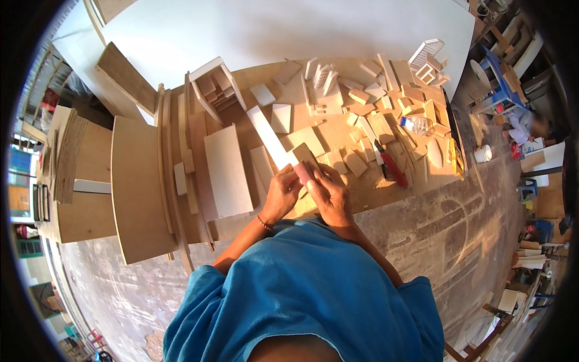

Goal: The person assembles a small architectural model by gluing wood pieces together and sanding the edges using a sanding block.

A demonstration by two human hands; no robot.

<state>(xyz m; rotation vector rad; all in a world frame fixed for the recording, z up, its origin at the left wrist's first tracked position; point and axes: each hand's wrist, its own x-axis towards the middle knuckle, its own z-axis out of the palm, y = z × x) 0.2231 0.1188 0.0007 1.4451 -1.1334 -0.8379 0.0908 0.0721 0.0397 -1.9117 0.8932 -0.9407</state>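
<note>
My two hands meet over the near edge of the workbench, in front of my blue shirt. A small flat wooden block stands up from between them, and a folded reddish piece that looks like sandpaper lies against its near end. My left hand is closed, its fingertips on the left side of the block. The thumb of my right hand presses on the reddish piece, and its fingers curl around behind, partly hidden. Just beyond lies a long white strip, beside several cut wood pieces.
Around the bench lie a red-handled tool, a clear bottle, a yellow tool and small wooden models. Upright boards stand at the left. A white bucket and a seated person are at the right.
</note>
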